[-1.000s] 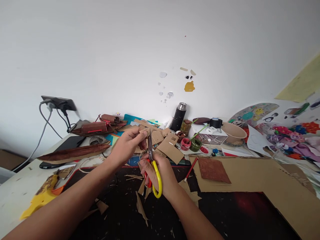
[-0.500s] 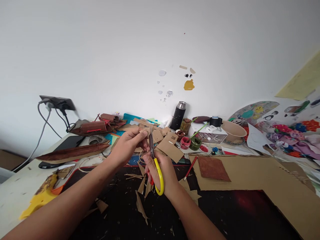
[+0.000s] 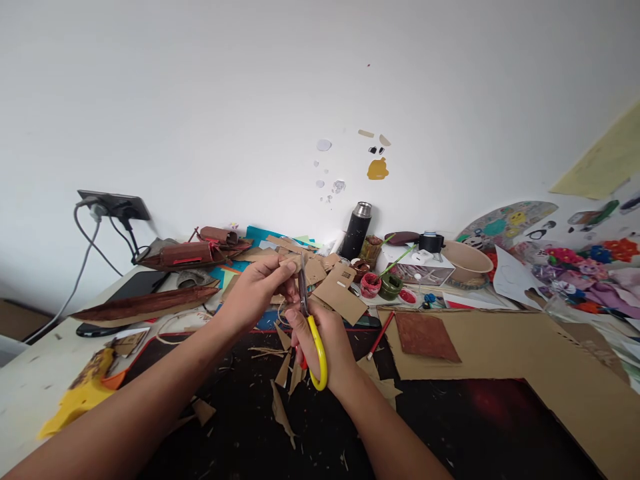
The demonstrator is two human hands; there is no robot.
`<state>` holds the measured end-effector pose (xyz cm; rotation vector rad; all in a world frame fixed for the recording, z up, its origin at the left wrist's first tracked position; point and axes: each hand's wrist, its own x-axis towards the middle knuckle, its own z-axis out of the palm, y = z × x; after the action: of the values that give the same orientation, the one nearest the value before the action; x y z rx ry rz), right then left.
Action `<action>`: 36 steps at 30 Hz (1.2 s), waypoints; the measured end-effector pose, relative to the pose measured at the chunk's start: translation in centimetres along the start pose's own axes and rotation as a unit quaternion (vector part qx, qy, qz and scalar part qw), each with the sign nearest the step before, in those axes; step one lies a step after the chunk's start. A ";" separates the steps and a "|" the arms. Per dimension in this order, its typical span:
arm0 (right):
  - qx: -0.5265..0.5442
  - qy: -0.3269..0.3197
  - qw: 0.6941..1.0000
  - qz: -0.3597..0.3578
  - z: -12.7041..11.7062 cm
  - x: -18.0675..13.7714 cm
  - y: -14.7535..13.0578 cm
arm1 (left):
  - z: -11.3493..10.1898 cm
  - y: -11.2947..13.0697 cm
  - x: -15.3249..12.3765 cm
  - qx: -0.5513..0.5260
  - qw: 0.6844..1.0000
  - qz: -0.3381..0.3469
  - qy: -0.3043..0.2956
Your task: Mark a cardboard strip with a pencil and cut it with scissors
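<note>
My left hand [image 3: 255, 293] pinches a small piece of brown cardboard [image 3: 291, 259] above the black mat [image 3: 450, 427]. My right hand [image 3: 327, 343] grips scissors with a yellow and red handle [image 3: 316, 353]; their blades [image 3: 301, 290] point up and meet the cardboard piece just below my left fingers. A thin loop of twine hangs between the two hands. Cardboard offcuts [image 3: 283, 410] lie on the mat under the hands.
A large L-shaped cardboard sheet [image 3: 545, 360] with a brown-painted square [image 3: 425, 338] lies to the right. Paint pots [image 3: 380, 287], a black flask [image 3: 356, 231], a bowl [image 3: 467, 263], brown painted cardboard pieces [image 3: 145, 303], a phone [image 3: 93, 329] and a wall socket with cables [image 3: 113, 207] surround the mat.
The scissors and my right hand have shifted slightly right and up against the cardboard piece; the left hand keeps its hold.
</note>
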<state>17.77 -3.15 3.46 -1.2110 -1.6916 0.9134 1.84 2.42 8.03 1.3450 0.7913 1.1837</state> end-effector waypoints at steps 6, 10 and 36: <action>-0.001 0.004 1.000 -0.002 -0.2 0.0 -0.3 | 0.2 -0.2 -0.1 -0.008 1.000 -0.004 -0.003; 0.002 0.004 1.000 -0.004 -0.1 0.1 -0.3 | 0.2 -0.4 -0.1 -0.009 1.000 0.005 0.005; -0.016 0.018 1.000 -0.006 -0.1 0.1 -0.3 | 0.9 -0.8 -0.3 -0.020 1.000 0.001 0.020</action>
<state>17.76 -3.14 3.81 -1.2301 -1.6882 0.8559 2.73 2.02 7.32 1.2945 0.7905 1.2254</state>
